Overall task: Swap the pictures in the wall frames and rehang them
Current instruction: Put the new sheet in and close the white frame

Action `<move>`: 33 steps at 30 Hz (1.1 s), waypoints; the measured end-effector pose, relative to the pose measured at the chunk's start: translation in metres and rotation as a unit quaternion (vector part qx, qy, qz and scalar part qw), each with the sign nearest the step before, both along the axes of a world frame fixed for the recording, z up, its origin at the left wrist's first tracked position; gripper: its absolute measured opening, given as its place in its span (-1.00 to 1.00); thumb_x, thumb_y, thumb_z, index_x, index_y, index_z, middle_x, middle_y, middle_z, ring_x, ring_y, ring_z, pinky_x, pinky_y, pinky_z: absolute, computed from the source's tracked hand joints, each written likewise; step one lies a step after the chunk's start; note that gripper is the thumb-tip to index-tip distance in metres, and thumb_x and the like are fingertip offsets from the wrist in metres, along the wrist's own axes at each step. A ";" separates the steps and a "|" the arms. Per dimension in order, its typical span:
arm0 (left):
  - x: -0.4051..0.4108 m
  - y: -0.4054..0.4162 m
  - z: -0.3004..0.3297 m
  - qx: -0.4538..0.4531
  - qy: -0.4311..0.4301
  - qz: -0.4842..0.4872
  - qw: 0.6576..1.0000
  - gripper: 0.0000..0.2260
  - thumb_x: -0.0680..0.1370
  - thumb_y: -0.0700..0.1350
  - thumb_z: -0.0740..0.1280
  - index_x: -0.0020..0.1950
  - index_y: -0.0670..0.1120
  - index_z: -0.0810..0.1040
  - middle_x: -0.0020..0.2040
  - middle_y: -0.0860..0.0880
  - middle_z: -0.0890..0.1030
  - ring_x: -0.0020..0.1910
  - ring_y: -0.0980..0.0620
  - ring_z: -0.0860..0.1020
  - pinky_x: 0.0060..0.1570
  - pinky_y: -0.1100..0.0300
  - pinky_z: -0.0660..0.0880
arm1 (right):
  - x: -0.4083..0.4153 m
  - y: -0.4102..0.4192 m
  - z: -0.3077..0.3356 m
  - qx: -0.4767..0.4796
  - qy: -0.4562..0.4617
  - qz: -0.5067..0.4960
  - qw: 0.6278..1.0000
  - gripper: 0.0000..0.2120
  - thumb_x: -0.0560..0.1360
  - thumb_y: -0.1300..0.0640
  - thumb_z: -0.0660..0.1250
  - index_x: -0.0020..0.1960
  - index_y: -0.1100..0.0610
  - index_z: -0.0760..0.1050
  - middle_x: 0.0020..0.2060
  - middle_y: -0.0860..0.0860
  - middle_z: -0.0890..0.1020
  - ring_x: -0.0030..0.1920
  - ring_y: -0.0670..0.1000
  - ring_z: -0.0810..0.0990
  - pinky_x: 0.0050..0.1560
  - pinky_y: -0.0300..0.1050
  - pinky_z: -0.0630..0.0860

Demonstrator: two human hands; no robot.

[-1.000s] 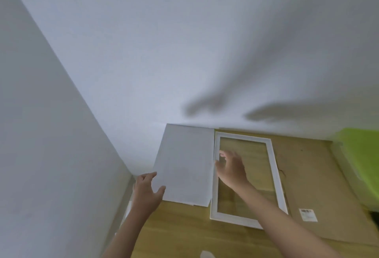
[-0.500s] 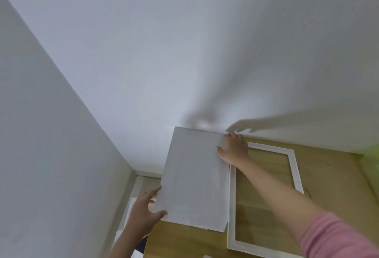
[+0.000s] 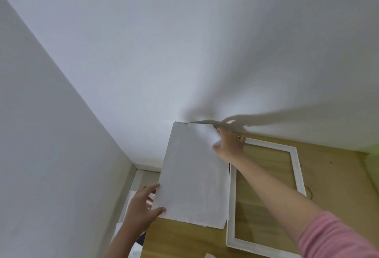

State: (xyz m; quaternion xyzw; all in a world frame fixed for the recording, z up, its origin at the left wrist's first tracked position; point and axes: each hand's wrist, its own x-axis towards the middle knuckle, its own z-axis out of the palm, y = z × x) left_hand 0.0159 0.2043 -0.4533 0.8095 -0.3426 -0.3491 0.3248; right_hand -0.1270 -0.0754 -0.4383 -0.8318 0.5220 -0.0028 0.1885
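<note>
A white sheet (image 3: 192, 179), blank side up, lies on the wooden table (image 3: 180, 241) with its far edge against the wall. My left hand (image 3: 141, 210) grips its near left corner, thumb on top. My right hand (image 3: 229, 145) pinches the far right corner, which is lifted and curled off the table. An empty white picture frame (image 3: 231, 206) lies flat just right of the sheet, the table showing through its opening. My right forearm crosses over the frame's left side.
White walls (image 3: 184, 52) meet in a corner at the left. A brown cardboard sheet (image 3: 338, 175) lies under the frame's right side. Something bright green (image 3: 374, 155) sits at the far right edge. White papers (image 3: 123, 229) lie below the table's left edge.
My right hand moved from the frame's opening to the sheet's far right corner and lifted it. My left hand closed on the near left corner. The camera view shifted left.
</note>
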 end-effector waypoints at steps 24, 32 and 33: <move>-0.034 0.006 0.053 -0.123 0.038 -0.011 0.992 -0.53 0.31 -0.21 0.53 0.11 0.16 0.52 -0.05 0.06 0.61 -0.25 0.02 0.58 -0.24 0.24 0.55 | -0.068 0.033 0.059 0.013 -0.404 -0.222 0.887 -0.46 0.37 0.17 0.49 0.31 0.21 0.44 0.21 0.07 0.55 0.20 0.06 0.50 0.12 -0.20 0.38; -0.121 -0.017 0.041 -0.092 0.035 -0.046 0.994 -0.55 0.30 -0.15 0.52 0.11 0.14 0.51 -0.06 0.12 0.60 -0.26 0.10 0.60 -0.25 0.29 0.55 | -0.163 0.022 0.051 0.036 -0.331 -0.232 0.914 -0.61 0.40 0.30 0.40 0.21 0.30 0.48 0.14 0.25 0.57 0.11 0.24 0.53 0.11 0.00 0.47; -0.133 -0.020 0.038 -0.085 0.035 -0.045 0.995 -0.55 0.30 -0.15 0.52 0.13 0.10 0.52 -0.06 0.12 0.60 -0.26 0.10 0.60 -0.25 0.30 0.54 | -0.175 0.019 0.049 0.043 -0.317 -0.228 0.920 -0.64 0.39 0.33 0.39 0.18 0.32 0.49 0.09 0.30 0.57 0.07 0.30 0.53 0.09 0.07 0.49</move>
